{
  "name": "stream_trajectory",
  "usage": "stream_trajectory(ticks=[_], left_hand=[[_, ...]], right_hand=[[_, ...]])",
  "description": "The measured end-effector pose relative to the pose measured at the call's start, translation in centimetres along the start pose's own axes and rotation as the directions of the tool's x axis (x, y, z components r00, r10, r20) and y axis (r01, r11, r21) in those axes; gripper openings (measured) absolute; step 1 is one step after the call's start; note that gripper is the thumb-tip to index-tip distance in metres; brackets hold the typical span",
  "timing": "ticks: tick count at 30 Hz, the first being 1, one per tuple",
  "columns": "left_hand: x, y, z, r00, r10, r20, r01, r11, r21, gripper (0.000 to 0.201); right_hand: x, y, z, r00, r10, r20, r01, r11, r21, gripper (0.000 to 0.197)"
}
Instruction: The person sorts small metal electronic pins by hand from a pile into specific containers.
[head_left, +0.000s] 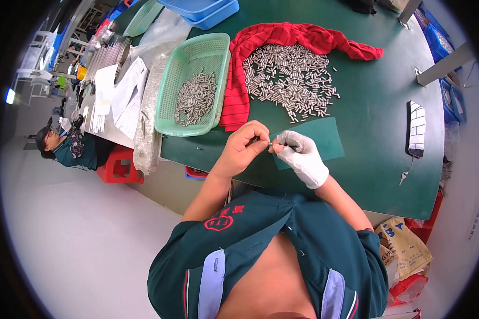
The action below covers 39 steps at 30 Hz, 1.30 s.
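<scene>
My bare left hand (242, 149) and my white-gloved right hand (302, 158) meet above the near edge of a green table. Between their fingertips is a small metal pin (270, 143), mostly covered by the fingers. Both hands are closed in a pinch around it. Under the right hand lies a flat green sheet (324, 139). Beyond the hands a wide heap of short silvery metal pins (298, 80) spreads on the table, bordered by a red striped cloth (238, 101). Left of the cloth stands a light green plastic basket (165, 106) holding more pins (197, 98).
A phone (416, 130) and a key (403, 178) lie at the right. Blue trays (213, 16) stand at the back. Papers (127, 101) and plastic wrap (150, 122) are left of the basket. A co-worker (72, 143) sits far left by a red stool (120, 166).
</scene>
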<state>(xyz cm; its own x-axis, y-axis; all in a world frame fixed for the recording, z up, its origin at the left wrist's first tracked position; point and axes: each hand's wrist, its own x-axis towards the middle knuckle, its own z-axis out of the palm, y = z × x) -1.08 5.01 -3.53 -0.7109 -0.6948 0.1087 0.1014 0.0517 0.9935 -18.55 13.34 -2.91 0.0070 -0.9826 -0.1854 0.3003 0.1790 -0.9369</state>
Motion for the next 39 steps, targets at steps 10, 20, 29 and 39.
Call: stream_trajectory(ticks=[10, 20, 29, 39], left_hand=[[0.2, 1.0, 0.3, 0.995, 0.073, 0.06, -0.084, 0.977, 0.195, 0.005], [0.3, 3.3, -2.0, 0.925, 0.29, -0.244, -0.121, 0.837, 0.534, 0.005], [2.8, 3.5, -3.6, 0.806, 0.561, -0.19, -0.035, 0.365, 0.93, 0.012], [8.6, -3.1, -2.1, 0.941, 0.296, 0.167, -0.268, 0.346, 0.899, 0.015]], right_hand=[[-0.2, 0.5, -0.3, 1.0, 0.015, 0.014, -0.016, 1.0, 0.009, 0.009], [-0.2, 0.4, -0.7, 1.0, -0.016, -0.018, 0.016, 1.0, 0.022, 0.008], [-1.3, 0.3, -1.2, 0.997, -0.04, -0.061, 0.046, 0.994, 0.099, 0.017], [-0.8, 1.3, -2.1, 0.996, -0.065, -0.065, 0.076, 0.982, 0.174, 0.02]])
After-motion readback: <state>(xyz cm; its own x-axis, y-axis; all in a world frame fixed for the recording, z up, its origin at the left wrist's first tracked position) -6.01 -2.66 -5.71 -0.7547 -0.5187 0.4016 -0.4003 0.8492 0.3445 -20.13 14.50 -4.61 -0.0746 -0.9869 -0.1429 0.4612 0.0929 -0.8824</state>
